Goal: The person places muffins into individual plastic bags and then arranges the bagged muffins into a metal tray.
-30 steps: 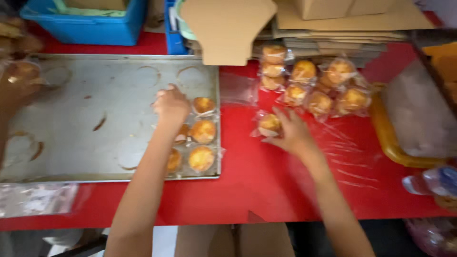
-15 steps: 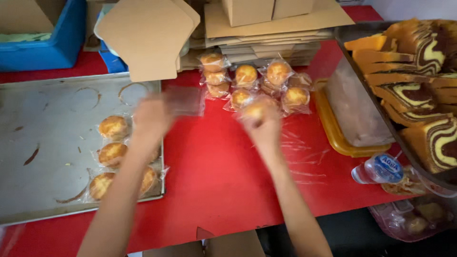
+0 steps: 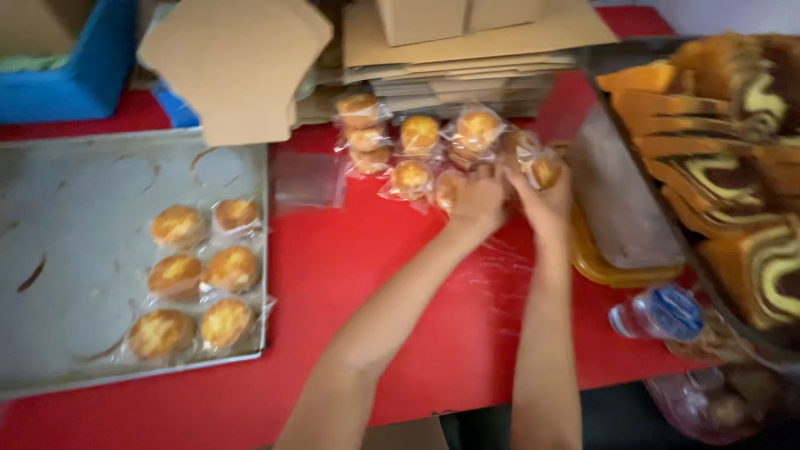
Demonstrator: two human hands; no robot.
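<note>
Nearest to the viewer, the two forearms go up over the red table point(image 3: 350, 275) and meet at its far middle. The left hand point(image 3: 477, 202) and the right hand point(image 3: 543, 190) are close together, nearly touching, and both seem to be closed around one wrapped bun point(image 3: 546, 171) in clear plastic; the picture is blurred, so the exact grip I cannot tell. To the left of the hands, well apart, lies a metal tray point(image 3: 75, 242) with six wrapped buns at its right side. To the right of the hands is a yellow tray point(image 3: 600, 267), and nearer to the viewer a plastic bottle point(image 3: 658, 312), with striped cake slices point(image 3: 733, 167) beyond. Just left of the hands and a little farther lies the pile of wrapped buns point(image 3: 417, 146). Behind it are flat cardboard sheets point(image 3: 467, 50). I judge the step in hand is placing a bun onto this pile; the next move needs a release and a reach back to the metal tray.
</note>
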